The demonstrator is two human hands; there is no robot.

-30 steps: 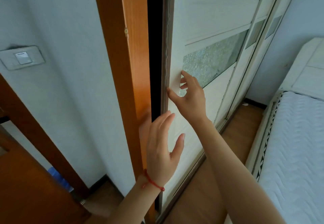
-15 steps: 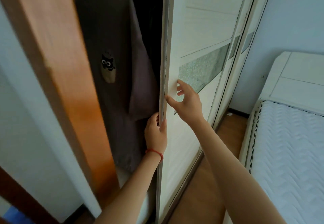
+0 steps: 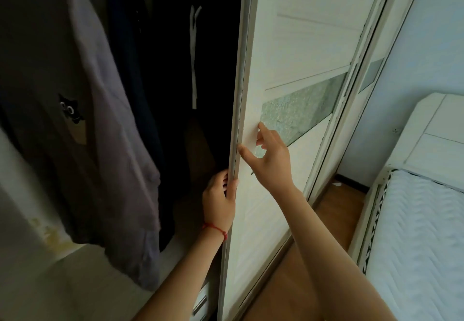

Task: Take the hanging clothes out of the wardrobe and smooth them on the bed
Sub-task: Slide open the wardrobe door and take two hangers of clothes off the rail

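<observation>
The wardrobe stands partly open, its white sliding door [image 3: 296, 74] pushed to the right. My left hand [image 3: 219, 200], with a red thread at the wrist, is curled around the door's left edge. My right hand [image 3: 270, 159] lies spread on the door's front face, thumb near the edge. Inside hangs a grey-mauve T-shirt [image 3: 82, 132] with a small black cat print, at the left. Behind it hang a dark navy garment [image 3: 135, 74] and a black hooded top [image 3: 198, 51] with white drawstrings. The bed [image 3: 416, 240] with a white quilted mattress is at the lower right.
A second sliding door [image 3: 371, 44] lies further right along the track. A strip of wooden floor [image 3: 334, 207] runs between wardrobe and bed. The white headboard [image 3: 437, 129] stands against the pale blue wall. A shelf with drawers sits under the hanging clothes.
The door has slid further right, so the opening went from a dark slit to a wide gap showing the clothes. My left hand moved from the air onto the door's edge.
</observation>
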